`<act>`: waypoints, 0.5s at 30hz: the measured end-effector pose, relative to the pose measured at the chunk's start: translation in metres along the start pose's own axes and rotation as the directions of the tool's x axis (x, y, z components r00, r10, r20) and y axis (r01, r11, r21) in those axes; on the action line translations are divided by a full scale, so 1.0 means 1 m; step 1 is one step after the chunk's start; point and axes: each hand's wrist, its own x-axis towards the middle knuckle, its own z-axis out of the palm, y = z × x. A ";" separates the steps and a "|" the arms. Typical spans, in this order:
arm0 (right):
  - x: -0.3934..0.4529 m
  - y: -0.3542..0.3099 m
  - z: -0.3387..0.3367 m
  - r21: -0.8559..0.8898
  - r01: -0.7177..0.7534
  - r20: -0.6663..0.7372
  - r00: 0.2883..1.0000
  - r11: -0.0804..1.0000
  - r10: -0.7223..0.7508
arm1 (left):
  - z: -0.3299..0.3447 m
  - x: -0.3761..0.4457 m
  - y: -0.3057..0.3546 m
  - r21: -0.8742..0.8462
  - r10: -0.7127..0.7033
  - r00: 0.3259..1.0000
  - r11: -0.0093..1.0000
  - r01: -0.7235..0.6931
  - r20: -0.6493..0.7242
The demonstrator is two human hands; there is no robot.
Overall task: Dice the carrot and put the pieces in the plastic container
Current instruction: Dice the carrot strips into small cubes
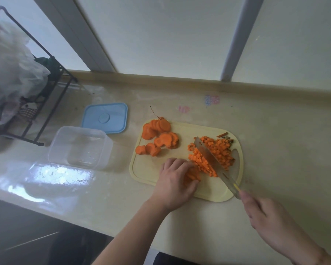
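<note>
Left hand (175, 180) curls over carrot strips (193, 174) on the cutting board (147, 169); right hand (264, 217), at four o'clock, grips the knife (208, 158) amid dice (221, 150).

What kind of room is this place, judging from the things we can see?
Most likely a home kitchen counter under a window. A cutting board holds carrot slices and diced carrot, a knife is cutting, and a clear plastic container with its blue lid waits beside.

Left hand (177, 178) holding carrot strips (193, 174) on cutting board (147, 169); knife (212, 161) in right hand (266, 219); plastic container (78, 148) at 9 o'clock.
</note>
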 end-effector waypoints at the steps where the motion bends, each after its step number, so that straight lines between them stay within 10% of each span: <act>1: 0.000 0.000 0.000 0.004 -0.004 0.000 1.000 1.000 0.004 | -0.001 0.003 0.005 0.014 -0.030 1.000 0.999 0.030 0.006; 15: 0.002 0.006 0.001 0.012 -0.002 0.010 1.000 1.000 0.002 | -0.027 0.031 0.019 0.107 -0.254 0.923 0.967 0.233 0.287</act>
